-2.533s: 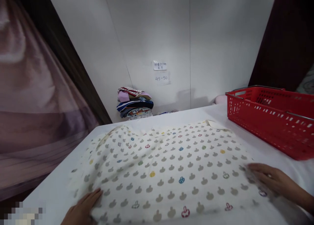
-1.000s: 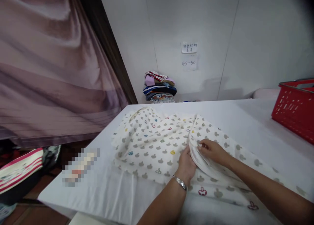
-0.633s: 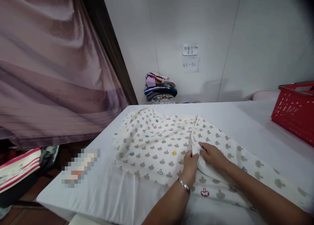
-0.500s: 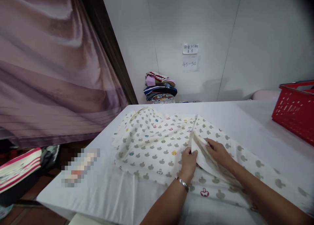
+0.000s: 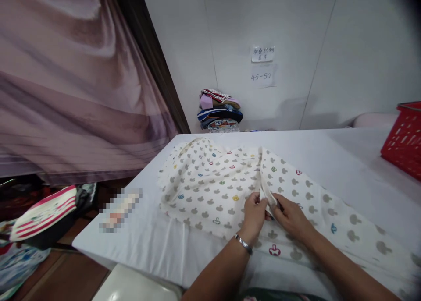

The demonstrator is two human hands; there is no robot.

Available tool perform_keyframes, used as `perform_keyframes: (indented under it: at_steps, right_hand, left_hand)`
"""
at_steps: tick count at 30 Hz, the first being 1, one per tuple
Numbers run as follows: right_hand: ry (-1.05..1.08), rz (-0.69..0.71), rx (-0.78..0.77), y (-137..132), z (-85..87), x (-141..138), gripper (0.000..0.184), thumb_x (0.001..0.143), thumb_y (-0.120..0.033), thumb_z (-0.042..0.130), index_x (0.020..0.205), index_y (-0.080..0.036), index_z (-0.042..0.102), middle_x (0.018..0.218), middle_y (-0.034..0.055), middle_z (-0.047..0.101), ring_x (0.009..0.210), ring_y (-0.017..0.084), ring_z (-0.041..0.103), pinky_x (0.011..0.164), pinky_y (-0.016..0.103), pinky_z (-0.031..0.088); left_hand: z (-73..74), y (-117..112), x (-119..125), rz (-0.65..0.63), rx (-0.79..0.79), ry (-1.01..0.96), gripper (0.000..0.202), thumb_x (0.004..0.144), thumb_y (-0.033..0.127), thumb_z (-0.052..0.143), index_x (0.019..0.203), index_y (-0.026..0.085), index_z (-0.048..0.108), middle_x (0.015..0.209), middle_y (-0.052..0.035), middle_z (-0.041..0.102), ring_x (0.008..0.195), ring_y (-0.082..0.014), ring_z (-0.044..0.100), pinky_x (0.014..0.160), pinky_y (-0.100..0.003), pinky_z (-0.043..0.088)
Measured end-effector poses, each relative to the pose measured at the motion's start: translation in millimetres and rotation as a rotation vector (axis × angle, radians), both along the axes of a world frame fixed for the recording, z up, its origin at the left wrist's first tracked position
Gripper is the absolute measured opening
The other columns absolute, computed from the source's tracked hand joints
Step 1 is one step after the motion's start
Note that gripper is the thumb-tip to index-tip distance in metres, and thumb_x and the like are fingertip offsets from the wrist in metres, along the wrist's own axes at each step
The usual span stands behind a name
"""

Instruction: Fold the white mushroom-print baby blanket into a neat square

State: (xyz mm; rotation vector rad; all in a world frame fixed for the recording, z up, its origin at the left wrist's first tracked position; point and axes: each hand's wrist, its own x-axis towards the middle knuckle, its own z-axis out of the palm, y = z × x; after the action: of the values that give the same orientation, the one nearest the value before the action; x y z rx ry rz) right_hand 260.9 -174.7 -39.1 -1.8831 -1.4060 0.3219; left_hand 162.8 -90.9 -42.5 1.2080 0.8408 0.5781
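Observation:
A cream patterned cloth (image 5: 210,182) with small grey and coloured shapes lies spread on the white table (image 5: 329,150). A raised fold runs from the cloth's far edge toward me. My left hand (image 5: 254,214), with a silver bracelet at the wrist, pinches the near end of that fold. My right hand (image 5: 289,215) grips the same fold edge from the right, its fingers closed on the fabric. Both hands touch each other at the fold.
A stack of folded clothes (image 5: 219,110) sits against the white wall behind the table. A red plastic basket (image 5: 403,139) stands at the right edge. A mauve curtain (image 5: 75,86) hangs at left, with a striped bag (image 5: 42,213) on the floor below.
The cloth's right part has been folded over toward the middle. Both hands came together at the fold and have slid slightly nearer along its edge. The view has shifted left.

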Motion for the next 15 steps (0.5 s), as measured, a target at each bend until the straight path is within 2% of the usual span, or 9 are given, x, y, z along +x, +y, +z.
perform_keyframes:
  at_steps: [3, 7, 9, 11, 13, 15]
  right_hand:
    - [-0.003, -0.151, 0.119, -8, 9.7, 25, 0.029, 0.085, -0.034, 0.041, 0.101, -0.019, 0.06, 0.069, 0.0001, 0.061, 0.06, 0.015, 0.054, 0.057, 0.025, 0.042]
    - [-0.031, -0.548, 0.356, -30, 35.2, 68, 0.032, 0.082, -0.037, 0.048, 0.106, -0.019, 0.06, 0.071, -0.0002, 0.057, 0.055, 0.012, 0.049, 0.051, 0.022, 0.039]
    - [-0.083, -0.619, 0.407, -37, 42.7, 72, 0.032, 0.083, -0.037, 0.049, 0.106, -0.019, 0.061, 0.07, -0.0002, 0.056, 0.052, 0.011, 0.046, 0.05, 0.022, 0.038]
    - [-0.148, -0.498, 0.34, -35, 41.7, 58, 0.031, 0.084, -0.036, 0.046, 0.104, -0.019, 0.061, 0.075, 0.0024, 0.061, 0.057, 0.013, 0.052, 0.055, 0.024, 0.041]
    - [-0.182, -0.254, 0.174, -28, 33.5, 34, 0.029, 0.084, -0.034, 0.042, 0.101, -0.02, 0.06, 0.082, 0.0049, 0.066, 0.066, 0.016, 0.059, 0.061, 0.026, 0.043]
    - [-0.169, -0.048, 0.003, -19, 23.5, 9, 0.025, 0.087, -0.032, 0.037, 0.097, -0.021, 0.058, 0.078, 0.0039, 0.066, 0.066, 0.017, 0.06, 0.06, 0.027, 0.042]
  left_hand:
    - [-2.7, 3, -6, 0.042, -0.013, 0.011, 0.014, 0.073, 0.027, 0.056, 0.082, 0.016, 0.055, 0.065, 0.0033, 0.055, 0.04, -0.0053, 0.047, 0.038, -0.017, 0.042]
    - [-1.1, 4, -9, 0.09, -0.074, 0.005, 0.011, 0.073, 0.024, 0.056, 0.079, 0.016, 0.053, 0.058, 0.0047, 0.051, 0.041, -0.006, 0.047, 0.038, -0.017, 0.041]
    - [2.6, 2, -8, 0.09, -0.089, -0.011, 0.011, 0.073, 0.024, 0.055, 0.079, 0.016, 0.052, 0.057, 0.0048, 0.051, 0.041, -0.0063, 0.047, 0.038, -0.017, 0.04]
    - [7.7, -1, -4, 0.07, -0.091, -0.035, 0.012, 0.073, 0.025, 0.055, 0.08, 0.016, 0.052, 0.059, 0.0045, 0.052, 0.04, -0.0065, 0.047, 0.039, -0.018, 0.041]
    - [12.6, -4, -1, 0.033, -0.079, -0.07, 0.014, 0.073, 0.027, 0.056, 0.08, 0.016, 0.052, 0.062, 0.0037, 0.054, 0.041, -0.0065, 0.049, 0.04, -0.019, 0.043]
    - [15.5, -7, 1, 0.002, -0.056, -0.097, 0.015, 0.073, 0.028, 0.058, 0.079, 0.016, 0.053, 0.064, 0.0032, 0.055, 0.044, -0.007, 0.051, 0.042, -0.019, 0.043]
